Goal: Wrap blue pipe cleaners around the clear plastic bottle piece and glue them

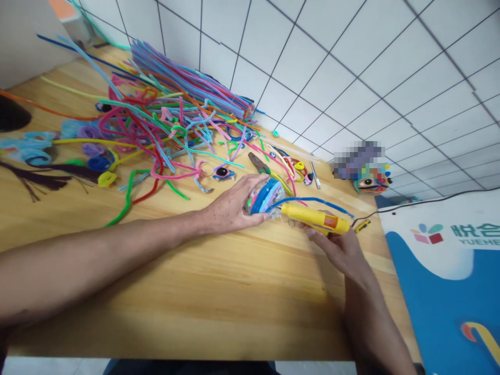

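Observation:
My left hand (pixel 234 208) is closed around a small rounded piece (pixel 265 198) wrapped in blue, purple and pink pipe cleaners. From that piece a loose blue pipe cleaner (pixel 312 200) sticks out to the right, passing above the glue gun. A yellow hot glue gun (pixel 308 216) is gripped in my right hand (pixel 339 247), its nozzle pointing left at the wrapped piece. The tip is at or very near the piece's right side; exact contact cannot be made out. My right fingers are partly hidden behind the gun's body.
A tangle of loose pipe cleaners (pixel 156 120) covers the table's left side, with a thick bundle (pixel 191 78) against the tiled wall. Pliers (pixel 260 164) lie just beyond my left hand. A colourful decorated ball (pixel 371 182) stands at the back right. A black cord (pixel 422 203) runs off right.

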The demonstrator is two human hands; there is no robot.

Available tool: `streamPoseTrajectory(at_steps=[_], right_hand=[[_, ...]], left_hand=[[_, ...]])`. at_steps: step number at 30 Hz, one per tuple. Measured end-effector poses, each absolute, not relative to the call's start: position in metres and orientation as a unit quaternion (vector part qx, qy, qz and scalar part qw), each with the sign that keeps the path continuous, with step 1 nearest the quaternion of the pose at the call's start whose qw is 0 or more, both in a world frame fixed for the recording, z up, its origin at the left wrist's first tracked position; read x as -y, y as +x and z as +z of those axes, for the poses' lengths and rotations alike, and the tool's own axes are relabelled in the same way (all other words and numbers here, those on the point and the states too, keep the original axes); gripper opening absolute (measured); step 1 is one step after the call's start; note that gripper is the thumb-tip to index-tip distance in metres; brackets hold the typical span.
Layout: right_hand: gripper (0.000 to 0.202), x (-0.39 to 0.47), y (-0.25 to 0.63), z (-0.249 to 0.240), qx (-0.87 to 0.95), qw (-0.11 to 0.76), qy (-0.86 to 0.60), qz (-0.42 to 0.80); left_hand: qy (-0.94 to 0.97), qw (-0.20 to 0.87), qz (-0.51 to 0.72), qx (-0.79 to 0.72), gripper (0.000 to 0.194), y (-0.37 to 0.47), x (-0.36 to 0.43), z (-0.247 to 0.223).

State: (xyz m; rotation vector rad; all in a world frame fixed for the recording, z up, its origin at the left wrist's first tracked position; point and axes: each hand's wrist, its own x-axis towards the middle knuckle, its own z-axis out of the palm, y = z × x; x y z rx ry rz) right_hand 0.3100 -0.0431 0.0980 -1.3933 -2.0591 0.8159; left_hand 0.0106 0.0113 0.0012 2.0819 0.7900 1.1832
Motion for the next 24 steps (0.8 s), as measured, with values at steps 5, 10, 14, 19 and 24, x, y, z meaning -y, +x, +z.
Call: streamPoseTrajectory(at_steps=[5, 10, 14, 19, 24], right_hand=[[0.025, 0.041, 0.312, 0.101, 0.745, 0.275, -0.535, 0.289], [0.022, 0.007, 0.350, 0.101, 0.659, 0.400, -0.594, 0.230], [0.037, -0.037, 0.400, 0.082, 0.539, 0.463, -0.686, 0.154], [0.038, -0.075, 0.438, 0.045, 0.479, 0.401, -0.773, 0.112], [0.032, -0.090, 0.443, 0.024, 0.467, 0.374, -0.794, 0.104]], left_hand=[[0.784, 0.316, 0.440, -0.302, 0.083, 0.009, -0.010, 0.004], [0.795, 0.314, 0.427, -0.297, 0.079, 0.006, -0.009, 0.007], [0.793, 0.321, 0.427, -0.292, 0.079, 0.006, -0.010, 0.006], [0.790, 0.320, 0.426, -0.304, 0.079, 0.006, -0.009, 0.004], [0.791, 0.319, 0.421, -0.309, 0.080, 0.004, -0.009, 0.005]])
